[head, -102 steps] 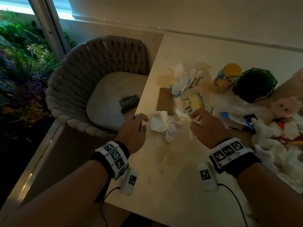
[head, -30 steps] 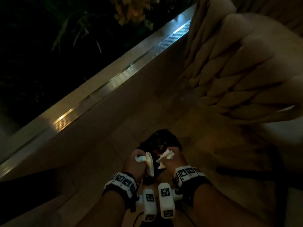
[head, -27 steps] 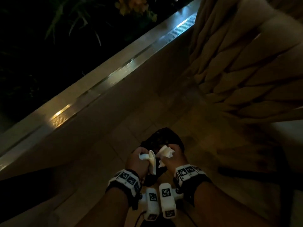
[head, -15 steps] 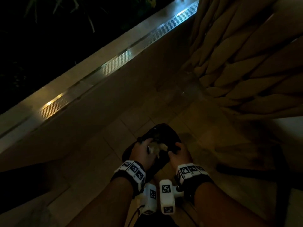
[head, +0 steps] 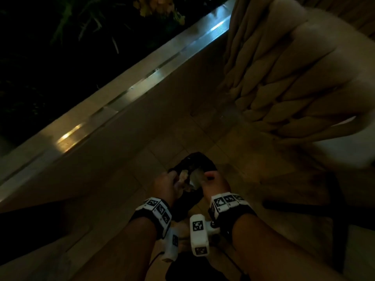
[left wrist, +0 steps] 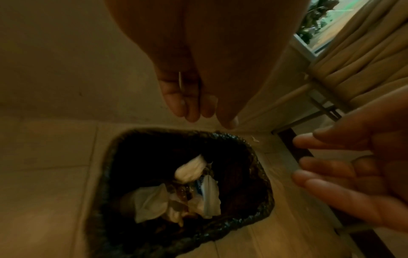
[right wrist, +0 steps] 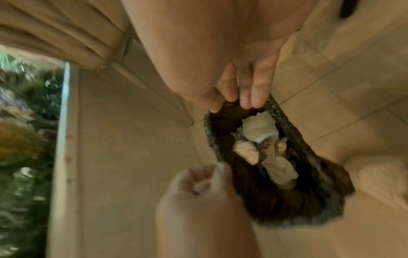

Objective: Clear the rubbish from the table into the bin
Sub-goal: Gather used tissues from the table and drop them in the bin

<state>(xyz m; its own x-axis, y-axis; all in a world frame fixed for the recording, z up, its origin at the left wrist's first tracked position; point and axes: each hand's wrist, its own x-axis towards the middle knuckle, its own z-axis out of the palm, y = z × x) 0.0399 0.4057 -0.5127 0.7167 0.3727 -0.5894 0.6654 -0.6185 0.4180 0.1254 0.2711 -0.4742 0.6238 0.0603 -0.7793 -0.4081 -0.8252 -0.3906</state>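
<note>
Tissues [left wrist: 189, 170], crumpled and white, lie down inside the bin [left wrist: 220, 233], straight below the left fingertips [left wrist: 192, 111], mixed with other scraps. This load looks delivered, I'd say. The left hand [left wrist: 198, 61] hangs over the opening with its fingers straight, close together and pointing down, nothing between them in its own wrist view. The other wrist view blurs it, so a scrap stuck to it can't be ruled out. The right hand [left wrist: 353, 174] is spread wide and empty, fingers apart, hovering over the rim on the side across from the left fingers.

What's left? The table isn't in view at all, so how much rubbish remains up there I can't tell.

Now the room. The bin's dark liner rim runs just beneath both sets of fingers, so lifting straight up looks clean. Beyond the right fingers stands a woven chair [head: 294, 78], close by, with its thin legs near the bin. Beyond the left fingertips the tiled floor [head: 125, 179] runs to a low wall with a metal ledge [head: 121, 94]. It's a tight corner, and rising before turning seems wise.
</note>
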